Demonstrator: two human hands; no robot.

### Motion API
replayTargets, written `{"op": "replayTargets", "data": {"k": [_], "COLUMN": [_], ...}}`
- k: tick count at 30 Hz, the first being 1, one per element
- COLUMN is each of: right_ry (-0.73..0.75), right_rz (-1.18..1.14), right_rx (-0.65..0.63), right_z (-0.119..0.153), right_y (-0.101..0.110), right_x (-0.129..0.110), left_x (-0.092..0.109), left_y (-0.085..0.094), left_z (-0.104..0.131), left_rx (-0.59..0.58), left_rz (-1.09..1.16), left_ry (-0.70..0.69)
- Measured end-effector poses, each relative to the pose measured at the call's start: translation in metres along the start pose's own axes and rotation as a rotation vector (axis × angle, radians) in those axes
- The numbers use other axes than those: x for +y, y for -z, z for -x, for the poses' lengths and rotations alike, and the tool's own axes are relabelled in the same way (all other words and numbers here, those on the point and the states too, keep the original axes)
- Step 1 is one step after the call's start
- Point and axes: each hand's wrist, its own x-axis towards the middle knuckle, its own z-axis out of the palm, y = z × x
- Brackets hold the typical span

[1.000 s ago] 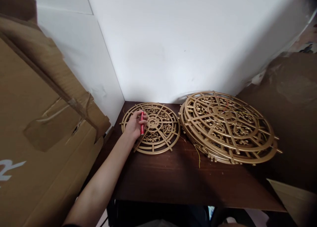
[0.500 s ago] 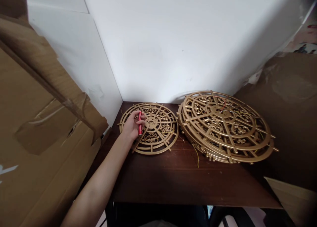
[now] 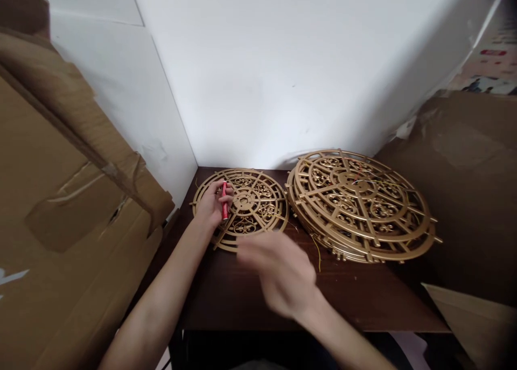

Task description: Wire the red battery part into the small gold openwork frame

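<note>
My left hand (image 3: 213, 204) is closed around a slim red pen-like tube (image 3: 225, 200), which stands nearly upright over a gold round openwork panel (image 3: 244, 225). This panel lies flat on the dark wooden table, with ring bars, spokes and scrollwork; part of its left side is hidden by my left hand. My right hand (image 3: 280, 273) is in front of the panel's near edge, smeared by motion, so its fingers cannot be read. To the right, several similar gold panels (image 3: 369, 208) lie in a tilted stack, with thin coloured wires near the top one's centre.
A large cardboard box (image 3: 72, 197) stands along the left, and more cardboard (image 3: 468, 170) on the right. A white wall (image 3: 258, 79) rises behind the dark table (image 3: 226, 300). One thin yellow wire (image 3: 318, 254) hangs beside the stack.
My right hand has come into view from the lower right, reaching toward the near edge of the single panel. My left hand still holds the red tube in nearly the same place.
</note>
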Motion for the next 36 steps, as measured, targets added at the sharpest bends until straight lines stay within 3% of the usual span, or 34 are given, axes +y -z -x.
{"op": "replayTargets", "data": {"k": [4, 7, 9, 16, 21, 25, 32, 36], "right_ry": [-0.160, -0.311, -0.327, -0.227, -0.172, -0.253, -0.389, -0.387], "right_rz": [0.215, 0.354, 0.352, 0.222, 0.134, -0.025, -0.348, -0.349], "right_rx": [0.019, -0.098, -0.144, -0.085, -0.023, 0.090, 0.301, 0.345], "right_z": [-0.033, -0.044, -0.042, -0.030, -0.030, -0.034, -0.037, -0.036], "right_y": [-0.011, -0.027, -0.036, -0.038, -0.036, -0.032, -0.027, -0.027], "right_x": [0.048, 0.080, 0.090, 0.085, 0.087, 0.086, 0.086, 0.086], "left_x": [0.002, 0.003, 0.004, -0.001, -0.009, -0.014, -0.020, -0.023], "left_y": [0.001, 0.001, 0.001, -0.002, 0.000, 0.002, 0.008, 0.010], "left_z": [-0.001, -0.002, -0.002, -0.001, 0.000, 0.001, 0.006, 0.005], "left_rx": [0.030, 0.044, 0.039, -0.038, -0.110, -0.181, -0.360, -0.390], "left_rz": [-0.037, -0.041, -0.050, -0.178, -0.387, -0.539, -0.833, -0.937], "left_ry": [-0.009, -0.035, -0.044, -0.054, -0.187, -0.273, -0.191, -0.199]}}
